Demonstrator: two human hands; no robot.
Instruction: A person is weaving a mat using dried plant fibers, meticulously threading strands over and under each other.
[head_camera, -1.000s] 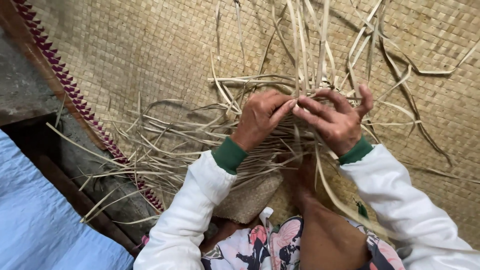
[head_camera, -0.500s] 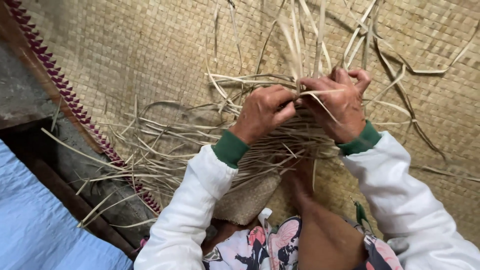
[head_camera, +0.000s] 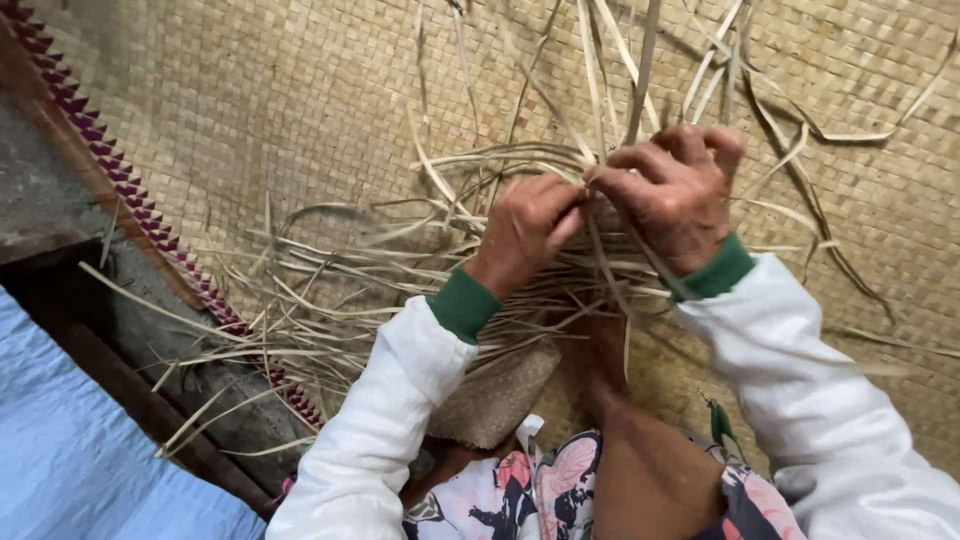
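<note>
My left hand (head_camera: 528, 228) and my right hand (head_camera: 676, 195) meet over a tangle of loose pale straw strips (head_camera: 470, 250). Both pinch thin strips at the point where thumbs and fingers touch, above a small partly woven straw piece (head_camera: 497, 397) that lies under my left forearm. Long strips fan up and away from the fingers toward the top of the view. Both arms wear white sleeves with green cuffs. The strips between the palms are hidden.
A large woven straw mat (head_camera: 250, 100) covers the floor, edged at the left with a dark red zigzag border (head_camera: 130, 205). Beyond the border lie a wooden beam (head_camera: 120, 390) and blue cloth (head_camera: 70, 470). My knee (head_camera: 640, 470) and floral clothing are at the bottom.
My right hand's fingers, spread a second ago, have closed on the strips and drawn against my left hand. Both hands have shifted slightly up and to the right.
</note>
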